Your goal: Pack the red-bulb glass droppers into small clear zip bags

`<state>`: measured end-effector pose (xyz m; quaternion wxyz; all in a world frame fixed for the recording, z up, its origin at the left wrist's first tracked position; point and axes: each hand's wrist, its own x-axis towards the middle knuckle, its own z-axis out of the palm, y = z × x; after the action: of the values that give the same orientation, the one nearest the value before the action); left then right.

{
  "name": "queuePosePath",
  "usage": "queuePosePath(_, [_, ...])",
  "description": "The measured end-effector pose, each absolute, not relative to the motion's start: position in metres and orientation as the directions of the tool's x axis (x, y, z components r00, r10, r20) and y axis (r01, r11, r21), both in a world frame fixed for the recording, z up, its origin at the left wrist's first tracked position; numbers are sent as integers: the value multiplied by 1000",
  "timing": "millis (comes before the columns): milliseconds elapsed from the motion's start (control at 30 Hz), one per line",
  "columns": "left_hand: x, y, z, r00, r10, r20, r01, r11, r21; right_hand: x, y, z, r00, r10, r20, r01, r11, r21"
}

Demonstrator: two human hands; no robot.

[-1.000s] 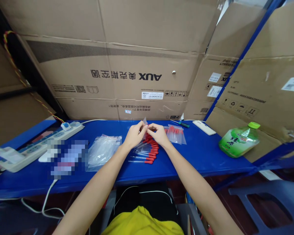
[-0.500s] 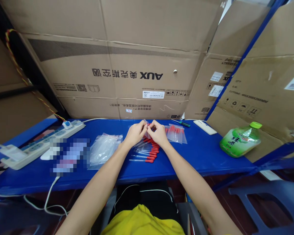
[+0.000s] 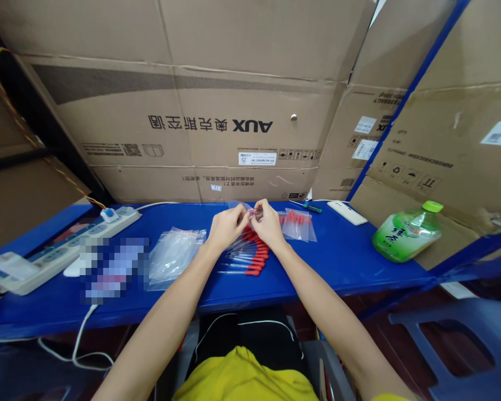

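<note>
Two hands meet over the blue table [image 3: 338, 262]. The left hand [image 3: 229, 227] and the right hand [image 3: 269, 225] hold one clear bag [image 3: 237, 204] between them. On both hands the fingers bend in, and each thumb is close to its fingertips in a small pinch on the bag. I cannot tell if anything is inside the bag, as the fingers hide most of it. Some of it sticks up past the left fingertips, on the side away from the person.

The tubes [image 3: 256, 263] lie in a fan on the table, just below the fingers, on the person's side. The near tubes lie long ways from left to right. Their thin clear ends point left and their fat red ends point right. So the red ends are nearer to the right hand, and the thin ends sit more under the left hand and arm.

A flat pile of bags [image 3: 176, 255] is left of the left arm. A bag with red ends in it [image 3: 299, 225] lies just right of the right hand.
</note>
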<state>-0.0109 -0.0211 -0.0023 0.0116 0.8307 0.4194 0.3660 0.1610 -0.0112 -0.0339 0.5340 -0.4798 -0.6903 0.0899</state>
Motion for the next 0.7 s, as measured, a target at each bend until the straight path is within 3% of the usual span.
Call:
queuePosePath(167, [-9,-23,0,358,721,593,719,-618,317,165,-13,-29,71,698,712,619,530,-580])
queuePosePath(400, [-9,-24,-2,413,678,607,654,-685,320,163,-17,-26,-22,740,672,512,586,-628])
queuePosePath(533, [-8,-27,-1,455,651,607,630,-717,297,166,-13,-30,2,780,626,512,537,-671])
queuePosePath(600, [-7,-29,0,451,653,608,630,-716,302,167,-9,-31,83,808,584,429,500,-752])
queuePosePath(700, [-5,-30,0,395,705,589,641,-671,373,168,-4,-29,220,859,463,112,449,-886])
